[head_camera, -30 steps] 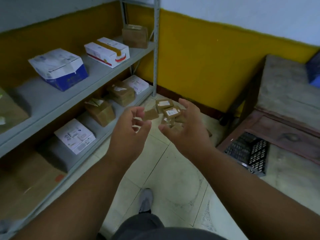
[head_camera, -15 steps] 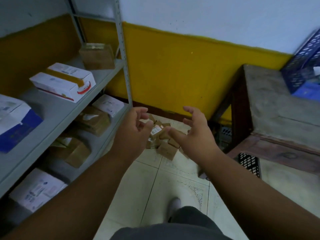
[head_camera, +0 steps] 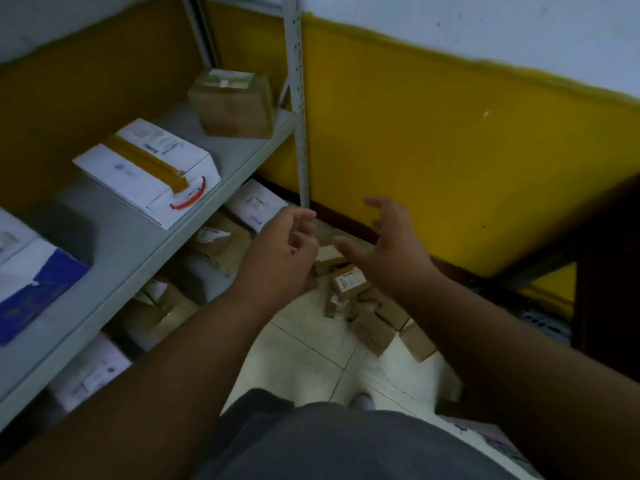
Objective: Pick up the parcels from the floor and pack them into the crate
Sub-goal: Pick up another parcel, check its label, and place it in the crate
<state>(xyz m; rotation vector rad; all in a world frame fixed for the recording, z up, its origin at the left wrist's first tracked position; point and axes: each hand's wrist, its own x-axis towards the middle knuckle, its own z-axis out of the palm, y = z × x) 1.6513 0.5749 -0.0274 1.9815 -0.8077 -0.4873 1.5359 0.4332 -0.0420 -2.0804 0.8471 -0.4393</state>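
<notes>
Several small brown cardboard parcels (head_camera: 372, 308) lie in a heap on the pale tiled floor near the yellow wall; one on top (head_camera: 349, 281) carries a white label. Both my arms reach out over the heap. My left hand (head_camera: 282, 252) hovers at the heap's left edge with fingers loosely curled, holding nothing. My right hand (head_camera: 389, 240) hangs above the heap with fingers spread and relaxed, empty. Part of the heap is hidden behind both hands. A dark perforated crate (head_camera: 543, 322) shows only as a sliver at the right, under the table.
A grey metal shelf rack (head_camera: 145, 244) on the left carries white and brown boxes, among them a white box with a red mark (head_camera: 149, 171). A dark wooden table (head_camera: 609, 271) stands on the right. My grey-clad leg and shoe (head_camera: 362, 400) are below.
The camera has moved closer and tilted down; the parcel heap now sits larger, right under my hands. My right hand's fingers have spread wider. Both hands stay empty.
</notes>
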